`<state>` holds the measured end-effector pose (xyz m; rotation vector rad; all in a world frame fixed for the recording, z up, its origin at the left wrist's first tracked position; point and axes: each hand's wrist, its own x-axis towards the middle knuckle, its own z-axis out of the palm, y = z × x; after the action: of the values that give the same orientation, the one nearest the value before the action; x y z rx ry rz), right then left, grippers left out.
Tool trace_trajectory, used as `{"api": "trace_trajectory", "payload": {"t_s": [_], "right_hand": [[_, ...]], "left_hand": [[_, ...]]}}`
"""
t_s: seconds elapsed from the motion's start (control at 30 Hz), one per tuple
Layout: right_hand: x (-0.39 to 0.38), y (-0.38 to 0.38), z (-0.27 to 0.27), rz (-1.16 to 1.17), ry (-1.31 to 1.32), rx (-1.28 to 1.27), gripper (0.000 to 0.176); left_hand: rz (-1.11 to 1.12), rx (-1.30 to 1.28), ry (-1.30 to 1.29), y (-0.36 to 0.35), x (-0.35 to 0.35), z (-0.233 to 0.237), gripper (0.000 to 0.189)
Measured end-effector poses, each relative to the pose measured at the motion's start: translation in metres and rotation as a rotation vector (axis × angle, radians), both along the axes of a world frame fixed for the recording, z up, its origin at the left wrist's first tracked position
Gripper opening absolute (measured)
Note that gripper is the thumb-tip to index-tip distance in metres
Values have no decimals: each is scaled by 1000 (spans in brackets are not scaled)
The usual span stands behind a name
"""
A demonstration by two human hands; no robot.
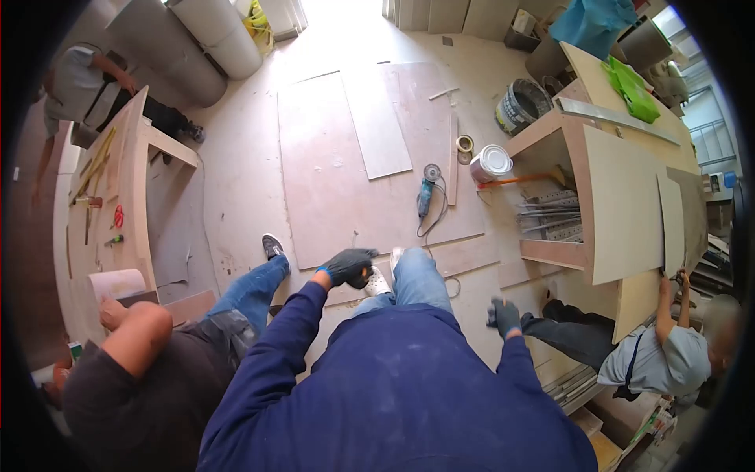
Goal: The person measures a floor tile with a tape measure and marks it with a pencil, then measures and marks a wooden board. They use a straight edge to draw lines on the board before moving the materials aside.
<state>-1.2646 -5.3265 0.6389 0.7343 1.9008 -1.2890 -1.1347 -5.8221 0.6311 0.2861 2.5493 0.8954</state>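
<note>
A broad, pinkish-beige flat board covers much of a workshop floor, flanked by a pale wooden workbench at left and a wood-framed bench at right. A narrow, light grey rectangular panel lies on the board, its surface apparently whole. Work appears to be at a laid-out stage, with pieces down and tools parked; no finished assembly is visible, and what is left cannot be judged. At right, a co-worker in a grey shirt reaches to a thin panel; at left, another in a dark shirt leans by the bench. A grey plastic bucket with a green-marked label and a white metal tin with reddish markings carry writing too small to read; no brand is legible. The blue-bodied angle grinder rests on the board, ahead of both hands and apart from them. The dark-gloved left hand has fingers gathered, the dark-gloved right hand fingers loosely bent; whether either is closed on anything cannot be told.
</note>
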Motion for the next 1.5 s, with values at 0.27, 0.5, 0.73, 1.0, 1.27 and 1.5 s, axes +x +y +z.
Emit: {"api": "trace_trajectory", "payload": {"t_s": [0.27, 0.5, 0.73, 1.0, 1.27, 1.5], "right_hand": [[-157, -333, 18, 1047, 80, -274, 30], [-251, -509, 64, 1423, 158, -465, 42], [-316, -570, 47, 1608, 684, -475, 68], [-366, -625, 22, 886, 61, -423, 69], [-405, -725, 49, 123, 117, -355, 9], [-472, -723, 66, -550, 133, -80, 17]], "left_hand": [[151, 75, -3, -63, -146, -5, 14], [107, 15, 163, -172, -221, 36, 31], [224, -73, 183, -227, -289, 30, 33], [293, 154, -290, -300, -405, 58, 46], [96, 162, -402, -412, -511, 56, 77], [17, 328, -299, -483, -537, 43, 51]]}}
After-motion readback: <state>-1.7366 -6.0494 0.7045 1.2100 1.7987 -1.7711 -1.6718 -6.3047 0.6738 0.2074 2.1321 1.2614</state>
